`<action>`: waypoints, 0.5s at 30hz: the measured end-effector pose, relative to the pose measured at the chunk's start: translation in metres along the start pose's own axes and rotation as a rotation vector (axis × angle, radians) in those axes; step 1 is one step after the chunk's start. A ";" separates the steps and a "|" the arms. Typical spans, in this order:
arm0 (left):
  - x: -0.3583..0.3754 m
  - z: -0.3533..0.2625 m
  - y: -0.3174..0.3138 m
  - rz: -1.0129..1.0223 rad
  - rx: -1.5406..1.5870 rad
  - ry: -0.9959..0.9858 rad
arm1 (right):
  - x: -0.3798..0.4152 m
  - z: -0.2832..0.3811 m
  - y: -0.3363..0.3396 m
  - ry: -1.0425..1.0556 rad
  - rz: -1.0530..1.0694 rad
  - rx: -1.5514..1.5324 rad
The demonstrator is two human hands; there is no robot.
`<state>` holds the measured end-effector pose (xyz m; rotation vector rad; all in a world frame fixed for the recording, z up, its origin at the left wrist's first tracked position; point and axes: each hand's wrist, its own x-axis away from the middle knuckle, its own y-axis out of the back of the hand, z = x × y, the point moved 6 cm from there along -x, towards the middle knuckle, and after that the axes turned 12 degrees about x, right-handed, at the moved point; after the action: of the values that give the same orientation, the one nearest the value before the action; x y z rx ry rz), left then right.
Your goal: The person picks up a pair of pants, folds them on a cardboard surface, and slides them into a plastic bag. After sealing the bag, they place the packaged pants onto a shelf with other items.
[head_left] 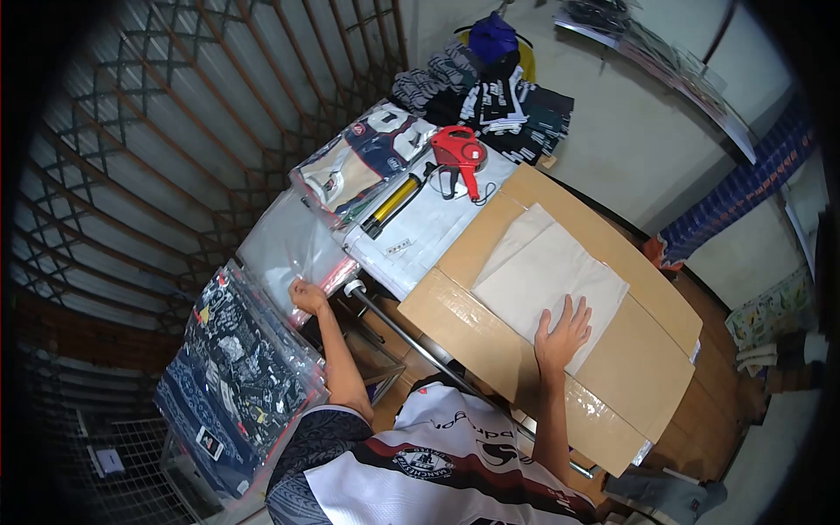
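Observation:
My right hand (564,339) lies flat with its fingers spread on a folded beige cloth (547,271). This cloth rests on a flattened cardboard sheet (446,311). On the left, my left hand (307,297) is closed, its fingers curled at the near edge of a stack of clear plastic bags (293,241). It seems to pinch a bag there, though the fingertips are partly hidden. Just below that hand is a pile of dark printed garments in clear plastic (249,367).
Behind the cardboard are a red price-label gun (459,156), a yellow-and-black hand pump (394,203) and bagged jerseys (359,162). Folded clothes (499,96) are heaped at the back. A folding metal gate (175,114) stands left; a metal bar (411,337) runs along the table's near side.

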<state>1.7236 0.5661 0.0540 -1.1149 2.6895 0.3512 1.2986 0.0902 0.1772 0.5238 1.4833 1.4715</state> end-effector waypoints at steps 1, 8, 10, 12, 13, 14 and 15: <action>0.002 -0.007 0.000 -0.026 0.013 0.010 | 0.000 0.000 0.001 -0.003 -0.006 0.001; 0.046 -0.100 -0.043 0.429 0.395 0.053 | 0.000 -0.003 0.007 -0.021 -0.007 -0.068; 0.085 -0.154 -0.045 0.611 0.376 0.043 | 0.001 -0.006 0.008 -0.023 -0.007 -0.116; 0.127 -0.197 -0.049 0.794 0.433 0.002 | 0.002 -0.009 0.010 -0.022 0.017 -0.191; 0.149 -0.217 -0.049 0.881 0.461 -0.021 | 0.003 -0.013 0.013 -0.008 0.043 -0.223; 0.171 -0.236 -0.046 0.946 0.446 -0.046 | 0.004 -0.016 0.016 0.008 0.070 -0.256; 0.196 -0.254 -0.042 1.010 0.430 -0.072 | 0.005 -0.022 0.019 0.024 0.095 -0.289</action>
<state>1.5930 0.3318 0.2347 0.4073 2.8305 -0.0632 1.2724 0.0866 0.1899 0.4050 1.2496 1.7367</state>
